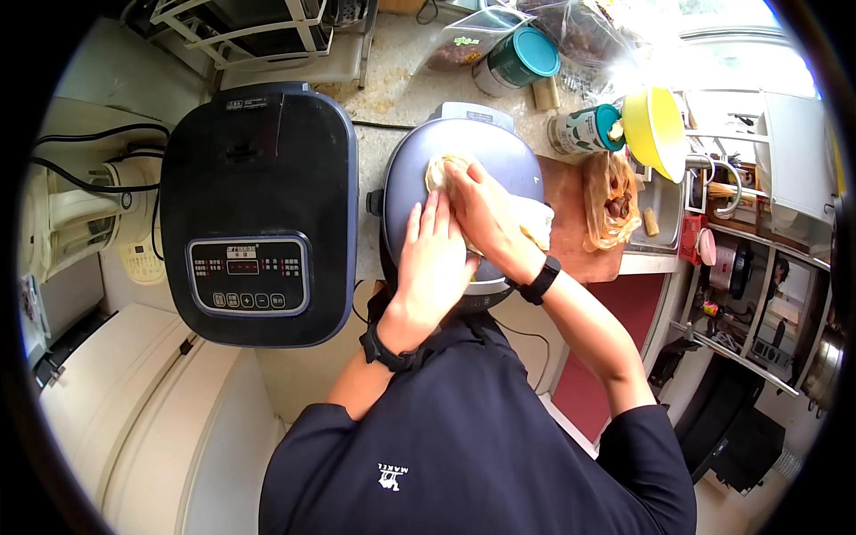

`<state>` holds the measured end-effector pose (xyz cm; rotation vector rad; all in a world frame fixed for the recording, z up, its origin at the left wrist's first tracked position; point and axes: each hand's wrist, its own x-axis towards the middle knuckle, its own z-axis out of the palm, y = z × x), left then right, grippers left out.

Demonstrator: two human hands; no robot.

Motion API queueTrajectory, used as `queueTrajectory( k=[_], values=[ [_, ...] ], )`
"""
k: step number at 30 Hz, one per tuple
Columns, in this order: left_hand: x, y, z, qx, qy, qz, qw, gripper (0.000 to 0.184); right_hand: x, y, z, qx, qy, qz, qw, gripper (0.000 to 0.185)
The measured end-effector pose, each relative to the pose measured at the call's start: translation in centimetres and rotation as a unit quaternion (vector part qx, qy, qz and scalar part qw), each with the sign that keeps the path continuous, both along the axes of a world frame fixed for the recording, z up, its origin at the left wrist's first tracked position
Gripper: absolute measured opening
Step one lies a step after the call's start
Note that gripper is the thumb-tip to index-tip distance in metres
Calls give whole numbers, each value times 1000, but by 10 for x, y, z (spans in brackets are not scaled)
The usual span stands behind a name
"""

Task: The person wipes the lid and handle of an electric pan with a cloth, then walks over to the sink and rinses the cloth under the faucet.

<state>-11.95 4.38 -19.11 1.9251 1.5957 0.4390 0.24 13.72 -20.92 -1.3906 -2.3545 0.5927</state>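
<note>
A rice cooker [406,165] with a rounded blue-grey lid stands on the counter before me. On the lid, a crumpled pale cloth [435,175] is bunched under the fingertips of my right hand [490,218], which presses on it. More pale cloth shows beyond that hand's outer edge, near the lid's right side. My left hand [432,259] lies over the lid with its fingers stretched out, their tips close to the bunched cloth. Whether those fingertips touch the cloth is hard to see. Both wrists wear black bands.
To the left is a large black appliance [259,169] with a control panel. A brown board [566,201], a bag of brown items [615,205], tins with green lids [535,53] and a yellow bowl [654,134] are at the right. A sink [664,201] lies beyond.
</note>
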Motion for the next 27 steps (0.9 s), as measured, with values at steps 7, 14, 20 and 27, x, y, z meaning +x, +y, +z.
queueTrajectory(
  k=[7, 14, 20, 27],
  values=[
    [6, 2, -1, 10, 8, -12, 1000, 80, -7, 4, 16, -64, -73, -13, 995, 37],
    [0, -9, 3, -1, 75, -14, 997, 79, -21, 10, -15, 5, 7, 106, 994, 43],
    [2, 4, 8, -3, 79, -3, 997, 84, -17, 27, 12, -76, -44, 94, 992, 40],
    [37, 23, 28, -9, 97, -120, 988, 79, 102, 11, -16, -51, -120, -203, 970, 40]
  ],
)
